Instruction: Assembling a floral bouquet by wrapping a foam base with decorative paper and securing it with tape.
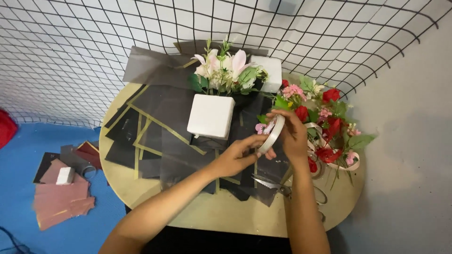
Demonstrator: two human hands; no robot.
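Both hands hold one white tape roll above the surface. The right hand has its grip clamped on the roll's rim; the left hand pinches its lower edge.

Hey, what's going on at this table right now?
A person is holding a roll of clear tape over a round table, the right hand gripping it and the left hand picking at its edge. Beneath lie dark paper sheets, a white foam block and scissors. White and pink flowers stand behind the block, and red and pink flowers lie at the right.
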